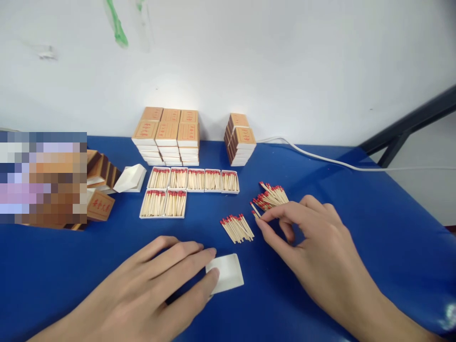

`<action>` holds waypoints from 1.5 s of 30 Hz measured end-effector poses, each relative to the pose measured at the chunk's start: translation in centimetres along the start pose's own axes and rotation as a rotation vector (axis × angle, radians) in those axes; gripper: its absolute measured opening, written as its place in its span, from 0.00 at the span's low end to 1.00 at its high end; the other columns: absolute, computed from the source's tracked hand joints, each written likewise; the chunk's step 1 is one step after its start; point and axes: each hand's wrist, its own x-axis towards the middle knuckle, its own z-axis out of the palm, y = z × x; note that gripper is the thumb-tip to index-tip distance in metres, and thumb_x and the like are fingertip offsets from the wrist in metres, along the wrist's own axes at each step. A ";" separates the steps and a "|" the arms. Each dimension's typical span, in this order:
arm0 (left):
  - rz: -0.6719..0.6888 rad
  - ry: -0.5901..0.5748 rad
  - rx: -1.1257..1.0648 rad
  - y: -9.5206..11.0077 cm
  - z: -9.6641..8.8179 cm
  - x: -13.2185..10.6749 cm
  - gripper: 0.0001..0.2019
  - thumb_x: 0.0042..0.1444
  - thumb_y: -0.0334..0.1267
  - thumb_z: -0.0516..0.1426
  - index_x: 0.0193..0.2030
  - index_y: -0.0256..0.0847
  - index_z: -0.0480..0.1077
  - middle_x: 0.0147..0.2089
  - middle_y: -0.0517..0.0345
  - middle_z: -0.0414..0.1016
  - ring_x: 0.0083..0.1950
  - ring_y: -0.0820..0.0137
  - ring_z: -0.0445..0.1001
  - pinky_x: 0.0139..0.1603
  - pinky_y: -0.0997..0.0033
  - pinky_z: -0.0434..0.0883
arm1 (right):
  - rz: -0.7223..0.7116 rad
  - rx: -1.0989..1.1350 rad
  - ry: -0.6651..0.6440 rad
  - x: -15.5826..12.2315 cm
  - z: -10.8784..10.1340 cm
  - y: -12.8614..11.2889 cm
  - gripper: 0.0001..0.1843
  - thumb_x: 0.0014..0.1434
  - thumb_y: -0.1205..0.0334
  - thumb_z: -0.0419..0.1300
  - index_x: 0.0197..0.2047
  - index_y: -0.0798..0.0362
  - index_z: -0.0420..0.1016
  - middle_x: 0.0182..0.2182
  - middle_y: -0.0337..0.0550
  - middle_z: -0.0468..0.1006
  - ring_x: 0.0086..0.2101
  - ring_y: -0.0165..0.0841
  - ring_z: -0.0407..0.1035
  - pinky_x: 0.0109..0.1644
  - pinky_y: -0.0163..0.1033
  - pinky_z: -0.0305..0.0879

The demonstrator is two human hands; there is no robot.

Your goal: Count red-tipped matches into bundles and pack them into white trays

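Observation:
My left hand lies on the blue table, its fingers closed on the edge of an empty white matchbox tray. My right hand pinches thumb and forefinger at the near edge of a loose pile of red-tipped matches. A smaller aligned bundle of matches lies between the two hands, just left of my right fingertips.
Several filled white trays of matches sit in two rows mid-table. Stacked matchboxes and a smaller stack stand by the wall. More box sleeves lie at the left. A white cable runs along the back right.

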 end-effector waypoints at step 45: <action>-0.029 0.062 0.054 0.2 -0.7 2.1 0.18 0.88 0.34 0.54 0.74 0.41 0.80 0.70 0.62 0.89 0.69 0.69 0.83 0.93 0.66 0.53 | 0.022 0.055 0.065 0.9 -0.1 0.0 0.08 0.74 0.63 0.72 0.39 0.44 0.86 0.22 0.31 0.72 0.30 0.38 0.68 0.41 0.48 0.60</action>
